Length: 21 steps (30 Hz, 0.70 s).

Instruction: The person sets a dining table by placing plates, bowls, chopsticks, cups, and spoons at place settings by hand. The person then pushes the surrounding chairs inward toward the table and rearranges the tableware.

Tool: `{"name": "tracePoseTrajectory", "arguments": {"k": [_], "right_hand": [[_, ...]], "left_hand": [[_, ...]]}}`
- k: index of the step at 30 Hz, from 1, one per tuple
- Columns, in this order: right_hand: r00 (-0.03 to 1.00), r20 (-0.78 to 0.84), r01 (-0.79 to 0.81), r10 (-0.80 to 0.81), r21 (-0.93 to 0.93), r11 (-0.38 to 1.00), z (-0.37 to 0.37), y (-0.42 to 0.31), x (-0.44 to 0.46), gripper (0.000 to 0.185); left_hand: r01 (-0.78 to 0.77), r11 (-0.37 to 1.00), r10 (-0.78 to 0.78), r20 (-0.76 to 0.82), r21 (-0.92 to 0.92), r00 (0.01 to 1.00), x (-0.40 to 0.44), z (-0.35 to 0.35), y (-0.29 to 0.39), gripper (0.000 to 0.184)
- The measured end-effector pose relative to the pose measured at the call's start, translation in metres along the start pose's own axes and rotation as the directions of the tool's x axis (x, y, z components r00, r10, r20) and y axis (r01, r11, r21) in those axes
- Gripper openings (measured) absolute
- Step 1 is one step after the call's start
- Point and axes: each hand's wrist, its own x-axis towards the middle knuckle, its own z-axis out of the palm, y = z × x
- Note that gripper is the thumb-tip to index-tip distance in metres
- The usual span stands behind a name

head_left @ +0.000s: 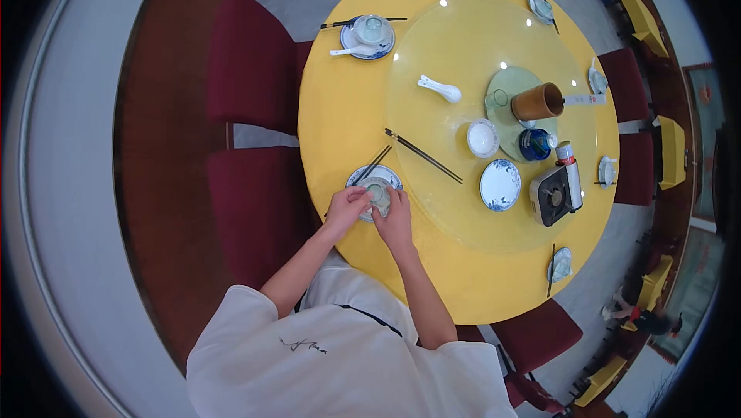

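My left hand [347, 212] and my right hand [394, 221] are closed around a small bowl from its two sides. In the bowl, or over it, is a clear glass cup [377, 193]; the fingers hide much of the bowl's rim. Beneath lies a blue-and-white plate [395, 176], partly covered by the bowl and hands. A pair of dark chopsticks [373, 165] rests across the plate's far edge. Another pair of chopsticks [423, 155] lies farther in, on the glass turntable [432, 47].
The round table [332, 117] wears a yellow cloth. The turntable carries white spoons [441, 89], a white bowl [483, 138], a patterned plate [500, 185], a wooden container [538, 101] and a portable stove [553, 196]. Place settings [371, 36] ring the edge; red chairs [255, 209] surround it.
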Motion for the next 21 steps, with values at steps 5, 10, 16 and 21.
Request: {"name": "tracePoseTrajectory", "arguments": {"k": [5,10,16,21], "right_hand": [[0.99,0.089,-0.12,0.109,0.133,0.984,0.021,0.007,0.008,0.063],[0.881,0.268,-0.466,0.39,0.349,0.813,0.008,-0.014,0.011,0.068],[0.887,0.25,-0.46,0.387,0.532,0.71,0.029,0.015,-0.003,0.069],[0.86,0.298,-0.511,0.415,0.539,0.67,0.031,0.019,-0.004,0.072]], "left_hand": [[-0.169,0.949,0.177,-0.004,0.265,0.984,0.018,-0.013,-0.021,0.033],[-0.072,0.99,0.071,0.008,0.125,0.997,0.029,-0.014,-0.029,0.037],[-0.023,0.999,0.024,-0.034,0.038,0.999,0.031,-0.018,-0.032,0.052],[-0.021,0.976,0.019,0.013,0.217,1.0,0.036,-0.021,-0.035,0.054]]}}
